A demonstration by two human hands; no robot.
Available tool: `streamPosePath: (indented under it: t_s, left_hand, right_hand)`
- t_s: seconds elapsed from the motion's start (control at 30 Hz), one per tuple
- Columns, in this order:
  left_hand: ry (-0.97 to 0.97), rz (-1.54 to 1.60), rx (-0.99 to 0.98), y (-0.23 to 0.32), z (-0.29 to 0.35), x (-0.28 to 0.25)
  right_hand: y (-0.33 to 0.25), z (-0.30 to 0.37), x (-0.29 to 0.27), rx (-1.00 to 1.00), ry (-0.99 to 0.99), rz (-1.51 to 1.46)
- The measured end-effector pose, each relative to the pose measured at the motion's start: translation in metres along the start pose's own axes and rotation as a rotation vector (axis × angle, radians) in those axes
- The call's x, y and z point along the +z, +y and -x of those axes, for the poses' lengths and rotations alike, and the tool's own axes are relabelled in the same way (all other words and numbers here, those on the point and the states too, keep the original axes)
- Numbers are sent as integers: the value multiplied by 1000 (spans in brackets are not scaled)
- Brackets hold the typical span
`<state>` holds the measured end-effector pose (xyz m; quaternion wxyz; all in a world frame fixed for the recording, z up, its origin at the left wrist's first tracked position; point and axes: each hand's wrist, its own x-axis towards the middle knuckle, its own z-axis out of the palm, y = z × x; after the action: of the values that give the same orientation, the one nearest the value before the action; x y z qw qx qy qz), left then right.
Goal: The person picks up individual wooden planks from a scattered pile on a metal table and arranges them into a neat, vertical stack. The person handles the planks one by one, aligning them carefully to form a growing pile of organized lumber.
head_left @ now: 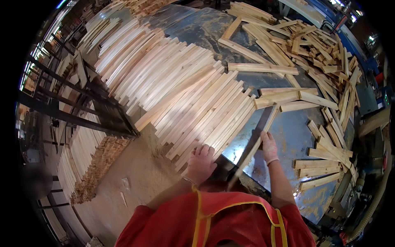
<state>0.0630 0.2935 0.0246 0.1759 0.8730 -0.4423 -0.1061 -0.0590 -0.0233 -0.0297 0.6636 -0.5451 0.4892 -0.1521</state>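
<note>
At lower centre, the left hand (200, 161) lies flat, fingers released, on the near ends of the stacked wooden slats (185, 99) covering the counter (288, 136). Just right, the right hand (268, 147) has its fingers grasping a long slat (256, 142); loose offcuts (325, 61) fill the upper right

A worker in a red apron (214, 222) stands at a blue-grey metal table (288, 136) scattered with sawdust; the left hand (200, 162) rests, fingers spread, on the near ends of a broad row of pale wooden slats (181, 90); the right hand (268, 147) grips a single long slat (255, 144) angled across the table's edge; loose offcuts (321, 57) lie heaped at the far right; stacked slats (88, 160) stand on the floor at left beside a dark metal rack (82, 99).
</note>
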Motion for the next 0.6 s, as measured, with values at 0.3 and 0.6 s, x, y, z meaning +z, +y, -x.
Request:
streamPosePath:
  t_s: [0.3,0.6]
  left_hand:
    - [-15,-8,105,18,-27,-1]
    - [113,-125,212,15,-54,31]
  right_hand:
    - [2,-23,67,-145,-182,328]
    - [-99,-192,18,127,60,-638]
